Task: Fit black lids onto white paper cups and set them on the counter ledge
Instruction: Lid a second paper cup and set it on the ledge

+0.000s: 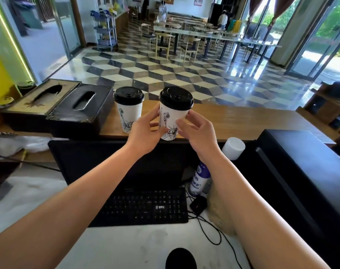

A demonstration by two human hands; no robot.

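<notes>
Two tissue boxes are sitting at the far left of the long wooden bench [242,119]. One is a tan box [43,98] with a worn, printed top. Touching it on the right is a black box [81,111] with a scuffed, leathery skin. Each is showing one oval slot.

Two white paper cups, both tapered and printed with a dark line drawing, are wearing two glossy black domed lids. The left cup [129,113] is standing upright on the bench just right of the black box, with the left lid [128,95] seated flat. The right cup [170,117] is leaning slightly at the bench's near edge with the right lid [176,98] on. Whether its base is touching the wood I cannot tell.

The left grip [144,131] is curling round this cup's left wall. The right grip [196,131] is pinching its right wall between thumb and fingers, so both are holding the one cup.

Nearer and lower, one black keyboard [145,206], one black mouse [198,204], one blue-and-white spray can [200,179] and one smooth white cylinder [233,148] are resting.
</notes>
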